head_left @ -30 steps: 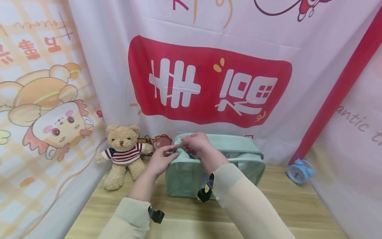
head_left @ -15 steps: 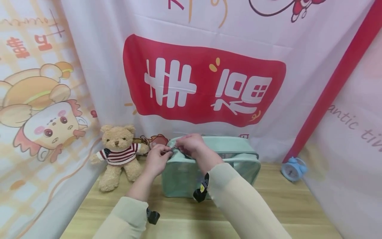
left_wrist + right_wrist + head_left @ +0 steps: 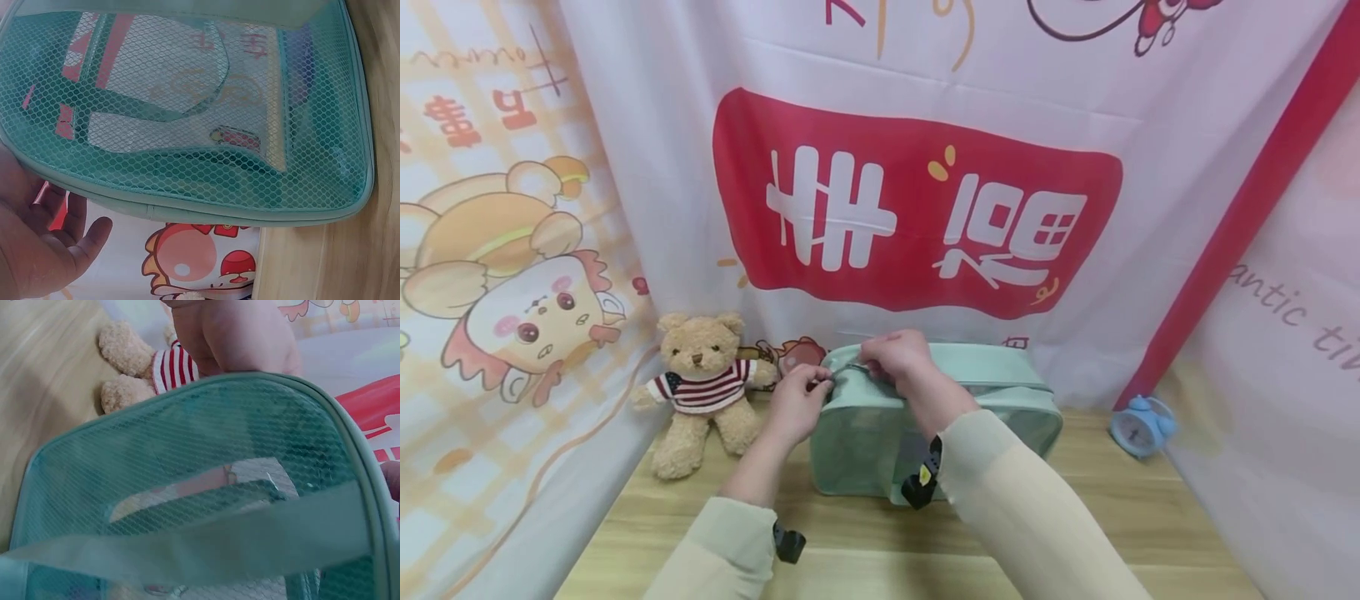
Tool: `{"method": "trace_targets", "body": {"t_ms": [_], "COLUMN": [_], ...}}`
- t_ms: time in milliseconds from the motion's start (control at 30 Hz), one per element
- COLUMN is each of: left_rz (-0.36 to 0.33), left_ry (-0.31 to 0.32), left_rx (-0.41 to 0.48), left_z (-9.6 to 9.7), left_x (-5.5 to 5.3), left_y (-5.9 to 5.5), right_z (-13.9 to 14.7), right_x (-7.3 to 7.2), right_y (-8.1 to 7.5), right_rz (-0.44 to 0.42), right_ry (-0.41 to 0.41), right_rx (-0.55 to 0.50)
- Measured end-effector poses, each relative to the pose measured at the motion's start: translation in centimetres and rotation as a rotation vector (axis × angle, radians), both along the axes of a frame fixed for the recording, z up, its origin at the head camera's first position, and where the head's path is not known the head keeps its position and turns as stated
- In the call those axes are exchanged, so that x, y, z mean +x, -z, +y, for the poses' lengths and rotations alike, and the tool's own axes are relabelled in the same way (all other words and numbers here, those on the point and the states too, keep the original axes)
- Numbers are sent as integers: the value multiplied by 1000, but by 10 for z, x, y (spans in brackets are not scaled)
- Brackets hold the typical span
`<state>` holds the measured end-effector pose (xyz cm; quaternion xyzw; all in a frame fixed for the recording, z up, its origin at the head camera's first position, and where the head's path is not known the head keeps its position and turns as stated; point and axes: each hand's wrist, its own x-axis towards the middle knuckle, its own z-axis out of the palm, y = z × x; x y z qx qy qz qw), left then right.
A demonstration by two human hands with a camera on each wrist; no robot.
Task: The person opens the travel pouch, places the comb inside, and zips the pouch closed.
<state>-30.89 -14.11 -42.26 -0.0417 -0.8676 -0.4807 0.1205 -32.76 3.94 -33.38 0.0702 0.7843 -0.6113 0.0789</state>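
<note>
A pale green mesh bag (image 3: 857,450) stands upright on the wooden surface, a zipper running along its top. At the bag's top left corner, my left hand (image 3: 797,404) pinches the zipper's end with thumb and fingers. My right hand (image 3: 902,358) pinches at the zipper a short way further right; its fingers hide the zipper pull. The left wrist view has the left hand (image 3: 50,244) at the bag's rim, fingertips partly out of sight. In the right wrist view, the left hand (image 3: 244,334) shows beyond the mesh bag (image 3: 156,456), and only a sliver of the right hand (image 3: 392,478) appears.
A teddy bear (image 3: 703,396) in a striped sweater sits just left of the bag. Right of the bag is a blue alarm clock (image 3: 1141,427). Printed cloth (image 3: 917,208) hangs close behind, with more cloth at both sides of the wooden table (image 3: 865,575).
My right hand has slid slightly right along the bag's top, away from the left hand. The left hand stays at the corner. The head view has shifted a little.
</note>
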Motion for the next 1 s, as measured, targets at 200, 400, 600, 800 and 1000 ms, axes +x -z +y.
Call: {"method": "trace_targets", "body": {"t_ms": [200, 400, 600, 800, 1000], "left_rz": [2, 13, 14, -17, -27], "left_ry": [0, 5, 22, 28, 54], "left_rx": [-19, -79, -113, -120, -139], "left_z": [4, 5, 4, 4, 3], "left_x": [2, 4, 3, 2, 1], "left_y": [0, 1, -2, -3, -6], "right_z": [16, 35, 55, 79, 102], "right_x": [1, 5, 9, 11, 12], "right_y": [-4, -7, -13, -18, -20], "right_rz": [-2, -10, -10, 5, 20], "right_ry": [-14, -34, -7, 5, 26], "right_rx": [0, -35, -58, -100, -160]}}
